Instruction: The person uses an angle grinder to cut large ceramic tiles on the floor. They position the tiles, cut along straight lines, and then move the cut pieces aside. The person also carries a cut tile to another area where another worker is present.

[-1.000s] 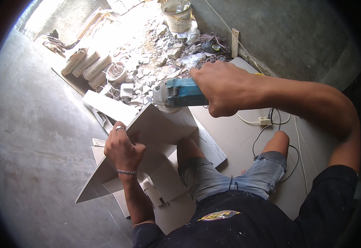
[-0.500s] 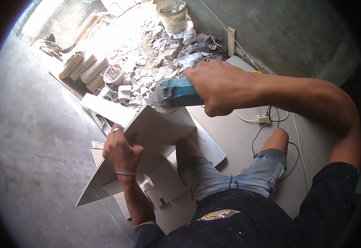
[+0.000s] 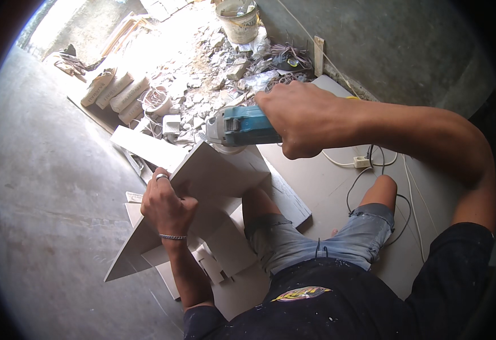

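Note:
My right hand (image 3: 304, 119) is wrapped round the body of a teal angle grinder (image 3: 248, 126) with a grey metal head. The grinder's head sits at the upper edge of a tilted grey tile (image 3: 222, 175); its disc is mostly hidden there. My left hand (image 3: 167, 203), with a ring and a chain bracelet, is closed on the tile's left edge. Below that hand, more cut tile pieces (image 3: 225, 243) lean and lie beside my left leg. A long white strip of tile (image 3: 148, 148) extends beyond my left hand.
Broken rubble (image 3: 202, 85) covers the ground ahead, with a bucket (image 3: 237, 22) behind it. Several filled sacks (image 3: 112, 93) lie by the left wall. A socket block (image 3: 362, 162) and loose cables lie on the tiled floor at right. A concrete wall rises on each side.
Almost nothing differs. The grinder stays at the tile's upper edge, and both hands keep their grip; the view has shifted very slightly.

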`<state>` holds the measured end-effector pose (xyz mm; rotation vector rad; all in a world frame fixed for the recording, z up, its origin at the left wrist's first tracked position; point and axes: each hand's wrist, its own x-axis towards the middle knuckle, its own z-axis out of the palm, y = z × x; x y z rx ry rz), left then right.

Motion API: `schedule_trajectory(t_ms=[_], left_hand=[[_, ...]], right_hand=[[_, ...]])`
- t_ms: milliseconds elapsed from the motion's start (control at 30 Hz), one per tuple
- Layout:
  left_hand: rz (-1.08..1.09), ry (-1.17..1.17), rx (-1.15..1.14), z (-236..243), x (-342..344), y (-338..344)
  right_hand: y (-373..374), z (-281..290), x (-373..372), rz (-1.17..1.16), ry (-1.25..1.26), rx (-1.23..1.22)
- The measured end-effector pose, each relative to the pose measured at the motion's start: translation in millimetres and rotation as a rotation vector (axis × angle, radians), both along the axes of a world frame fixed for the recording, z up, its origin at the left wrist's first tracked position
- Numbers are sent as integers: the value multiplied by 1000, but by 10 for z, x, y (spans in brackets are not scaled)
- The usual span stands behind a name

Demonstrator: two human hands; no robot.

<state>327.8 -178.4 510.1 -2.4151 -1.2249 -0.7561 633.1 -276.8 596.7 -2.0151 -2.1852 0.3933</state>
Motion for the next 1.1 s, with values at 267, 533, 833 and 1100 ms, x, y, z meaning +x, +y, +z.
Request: schedule_trajectory(t_ms=[267, 533, 833, 1100], left_hand=[[12, -6, -10, -7, -3, 7], [32, -20, -31, 17, 20, -18], [20, -22, -27, 9, 19, -30], [45, -19, -39, -4, 23, -37]], right_hand=[[15, -34, 4, 0, -38, 41], [33, -105, 0, 24, -43, 145], [2, -120, -16, 37, -37, 213], [-5, -82, 5, 8, -35, 118]])
